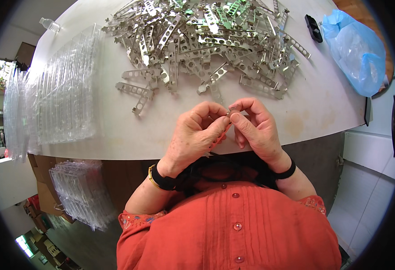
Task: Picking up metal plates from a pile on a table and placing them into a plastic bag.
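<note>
My left hand (197,135) and my right hand (256,128) meet over the near edge of the white table (323,112), fingertips pinched together on one small metal bracket (231,111) that is mostly hidden between them. Only a short silver end of it shows. Beyond my hands lies a big loose pile of perforated metal brackets (206,40), spread across the far half of the table. A few stray brackets (136,92) lie nearer, to the left of my hands.
Stacks of clear plastic trays (67,90) stand on the table's left side, with another stack (80,191) lower down beside it. A blue plastic bag (357,51) and a small black object (313,28) sit at the far right. A small clear bottle (49,24) lies at the far left.
</note>
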A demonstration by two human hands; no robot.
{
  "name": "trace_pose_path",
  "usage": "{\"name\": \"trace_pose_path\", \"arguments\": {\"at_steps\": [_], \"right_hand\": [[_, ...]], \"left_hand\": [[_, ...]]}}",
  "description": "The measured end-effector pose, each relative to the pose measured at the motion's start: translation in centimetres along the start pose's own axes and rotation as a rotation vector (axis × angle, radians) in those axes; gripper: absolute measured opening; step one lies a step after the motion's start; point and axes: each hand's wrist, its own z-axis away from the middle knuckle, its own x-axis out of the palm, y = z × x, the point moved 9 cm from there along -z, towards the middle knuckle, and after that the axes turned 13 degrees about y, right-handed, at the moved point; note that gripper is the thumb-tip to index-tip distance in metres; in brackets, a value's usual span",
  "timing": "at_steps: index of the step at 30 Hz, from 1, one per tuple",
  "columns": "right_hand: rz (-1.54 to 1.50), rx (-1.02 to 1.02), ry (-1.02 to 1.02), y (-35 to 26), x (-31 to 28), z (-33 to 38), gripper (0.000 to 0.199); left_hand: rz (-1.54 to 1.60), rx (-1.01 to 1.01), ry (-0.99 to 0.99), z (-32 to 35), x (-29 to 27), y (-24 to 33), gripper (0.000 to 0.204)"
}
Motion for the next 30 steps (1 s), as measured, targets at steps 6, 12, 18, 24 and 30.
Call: {"name": "trace_pose_path", "arguments": {"at_steps": [6,12,18,24,30], "right_hand": [[-0.008,0.028,0.004,0.3,-0.2,0.1,0.017],[-0.192,0.042,0.014,0.6,-1.1,-0.4,0.014],[-0.366,0.048,0.111,0.5,-2.0,-0.7,0.012],[-0.392,0.014,0.122,0.2,-2.5,-0.8,0.015],[-0.393,-0.005,0.118,0.2,-2.4,-1.0,0.017]], "left_hand": [[-0.064,0.11,-0.016,0.4,0.3,0.5,0.012],[-0.022,0.046,-0.025,0.9,-0.1,1.0,0.026],[-0.295,0.37,-0.003,2.1,-3.0,2.7,0.048],[-0.226,0.345,-0.001,3.2,-3.6,1.9,0.056],[-0.093,0.244,-0.02,2.8,-3.5,1.0,0.05]]}}
